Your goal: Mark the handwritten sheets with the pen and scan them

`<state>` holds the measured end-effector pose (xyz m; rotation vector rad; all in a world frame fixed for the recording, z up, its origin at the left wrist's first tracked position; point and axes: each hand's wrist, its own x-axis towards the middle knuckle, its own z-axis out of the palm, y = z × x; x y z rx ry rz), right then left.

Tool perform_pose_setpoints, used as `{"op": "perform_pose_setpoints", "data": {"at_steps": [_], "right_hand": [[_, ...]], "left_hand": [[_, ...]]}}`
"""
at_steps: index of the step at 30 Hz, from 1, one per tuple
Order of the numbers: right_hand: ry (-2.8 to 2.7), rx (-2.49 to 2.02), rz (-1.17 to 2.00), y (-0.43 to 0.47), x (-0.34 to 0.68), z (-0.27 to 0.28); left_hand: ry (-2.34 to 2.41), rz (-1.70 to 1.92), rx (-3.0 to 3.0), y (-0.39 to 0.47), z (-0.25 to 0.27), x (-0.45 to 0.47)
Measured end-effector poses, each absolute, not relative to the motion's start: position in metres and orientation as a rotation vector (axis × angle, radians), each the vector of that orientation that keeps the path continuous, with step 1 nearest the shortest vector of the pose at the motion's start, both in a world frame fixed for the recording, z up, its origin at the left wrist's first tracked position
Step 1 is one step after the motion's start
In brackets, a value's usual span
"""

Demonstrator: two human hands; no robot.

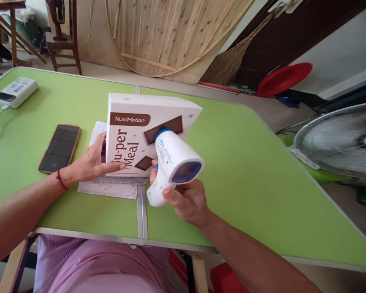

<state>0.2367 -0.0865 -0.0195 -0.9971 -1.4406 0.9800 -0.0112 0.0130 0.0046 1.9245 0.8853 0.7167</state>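
Observation:
My left hand (93, 160) grips the left side of a white box (167, 103) marked "NutriMotion Su-per Meal", its thumb lying on the printed front. The box stands tilted above some written papers (110, 190). In my right hand (190, 199) is a white and blue infrared thermometer (177, 156), held by its handle. Its blue nose end points at the box front and overlaps a brown square printed there; whether they touch I cannot tell. The thermometer's small screen faces me and looks dark. Left of my left hand lies a smartphone (60, 147) with a dark screen.
A green folding table (247, 183) with a metal seam lies under everything. At its far left sits a white power bank (16, 92) with a cable. A fan (347, 138) stands beyond the right edge. Behind are a chair (64, 42), a broom (234, 57) and a red basin (285, 80).

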Motion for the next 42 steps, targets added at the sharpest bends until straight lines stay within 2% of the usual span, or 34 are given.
{"op": "perform_pose_setpoints", "data": {"at_steps": [12, 22, 33, 42], "right_hand": [[-1.424, -1.055, 0.992, -0.0863, 0.2368, -0.0172], [-1.429, -1.088, 0.998, -0.0847, 0.2365, -0.0148], [-1.413, -1.053, 0.984, -0.0838, 0.2357, -0.0154], [-1.411, -1.063, 0.851, -0.0864, 0.2363, -0.0108]], "left_hand": [[0.886, 0.703, 1.913, 0.0124, 0.007, -0.0108], [1.074, 0.767, 2.077, 0.0127, 0.0099, -0.0113], [1.072, 0.679, 1.935, 0.0136, 0.0116, -0.0103], [0.965, 0.796, 1.749, 0.0088, 0.0098, -0.0074]]}}
